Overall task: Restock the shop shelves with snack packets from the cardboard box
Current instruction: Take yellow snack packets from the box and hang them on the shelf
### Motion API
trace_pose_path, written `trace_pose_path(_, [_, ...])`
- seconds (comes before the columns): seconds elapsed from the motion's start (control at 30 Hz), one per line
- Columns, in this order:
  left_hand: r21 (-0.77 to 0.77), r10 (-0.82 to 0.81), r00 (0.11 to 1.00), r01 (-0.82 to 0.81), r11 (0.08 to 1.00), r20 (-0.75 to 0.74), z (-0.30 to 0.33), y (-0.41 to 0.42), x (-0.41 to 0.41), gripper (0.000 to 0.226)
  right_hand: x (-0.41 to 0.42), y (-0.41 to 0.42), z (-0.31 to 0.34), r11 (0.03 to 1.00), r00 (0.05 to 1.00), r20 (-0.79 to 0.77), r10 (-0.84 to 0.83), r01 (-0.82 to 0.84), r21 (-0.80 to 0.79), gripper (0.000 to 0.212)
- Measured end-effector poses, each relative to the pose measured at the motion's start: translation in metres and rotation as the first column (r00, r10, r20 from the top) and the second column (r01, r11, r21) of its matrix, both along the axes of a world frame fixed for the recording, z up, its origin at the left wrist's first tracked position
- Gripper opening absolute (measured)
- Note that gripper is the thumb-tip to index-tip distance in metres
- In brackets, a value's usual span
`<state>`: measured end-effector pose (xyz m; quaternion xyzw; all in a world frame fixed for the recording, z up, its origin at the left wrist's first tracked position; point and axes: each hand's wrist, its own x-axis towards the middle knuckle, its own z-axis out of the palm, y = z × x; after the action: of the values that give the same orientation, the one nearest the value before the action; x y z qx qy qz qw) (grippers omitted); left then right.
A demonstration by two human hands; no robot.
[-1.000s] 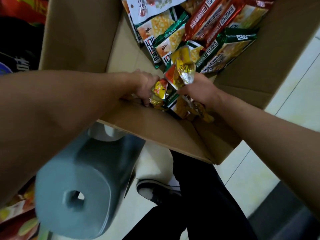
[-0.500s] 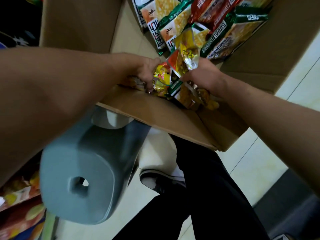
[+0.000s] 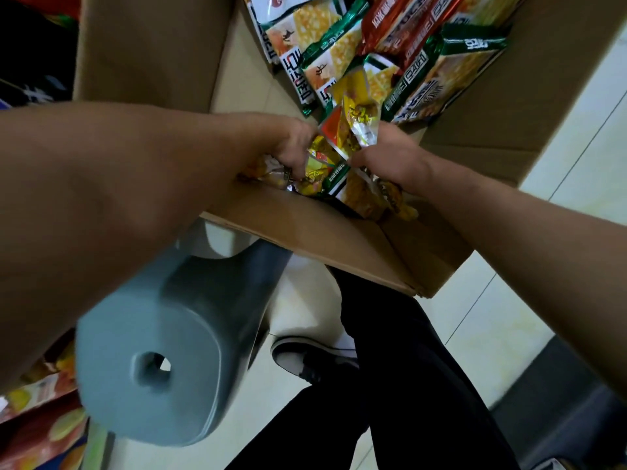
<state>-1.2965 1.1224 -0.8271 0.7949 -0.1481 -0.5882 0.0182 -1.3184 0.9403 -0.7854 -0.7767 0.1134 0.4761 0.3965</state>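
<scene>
An open cardboard box [image 3: 325, 239] stands in front of me, holding green, red and white snack packets [image 3: 437, 66] at its far side. Both my hands reach into its near corner. My left hand [image 3: 291, 144] grips small yellow packets [image 3: 319, 164] against the box wall. My right hand [image 3: 390, 157] holds a bunch of small yellow and red packets [image 3: 353, 123] that stick up above its fingers, with more packets [image 3: 369, 198] hanging below it. The fingers of both hands are partly hidden by the packets.
A grey plastic stool [image 3: 163, 361] lies under my left arm beside the box. My dark trouser leg [image 3: 400, 351] and a shoe [image 3: 305, 361] stand on the pale tiled floor [image 3: 502, 320]. Shelf packets [image 3: 37, 418] show at the lower left.
Both hands stay in the box's near corner, gathering the small packets closer together. The view shifted slightly, so the box sits a bit higher in the picture than a second ago.
</scene>
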Motion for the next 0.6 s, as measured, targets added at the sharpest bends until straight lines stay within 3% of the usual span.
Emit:
trace_pose_path(0.1, [0.016,0.038,0.994,-0.040,0.999,0.100,0.019,0.009,-0.001,0.092,0.000,-0.004,0.014,0.998,0.998,0.019,-0.057,0.057,-0.028,0.036])
trace_pose_path(0.17, [0.040,0.034,0.987,-0.040,0.998,0.155,0.038,0.021,0.000,0.102,-0.001,-0.006,0.028,0.993,0.992,0.042,-0.117,0.118,-0.028,0.031])
trace_pose_path(0.4, [0.151,0.125,0.962,-0.165,0.975,0.244,0.128,0.062,0.009,0.102,-0.006,-0.016,0.096,0.970,0.970,-0.025,-0.243,0.243,-0.012,0.034])
trace_pose_path(0.5, [0.073,0.257,0.925,-0.288,0.955,0.278,0.176,0.068,0.011,0.104,-0.011,-0.019,0.136,0.960,0.960,-0.012,-0.279,0.279,0.014,0.018])
trace_pose_path(0.6, [-0.038,0.407,0.867,-0.414,0.909,0.289,0.231,0.064,0.007,0.082,-0.014,-0.016,0.193,0.942,0.942,0.001,-0.336,0.336,0.026,0.010])
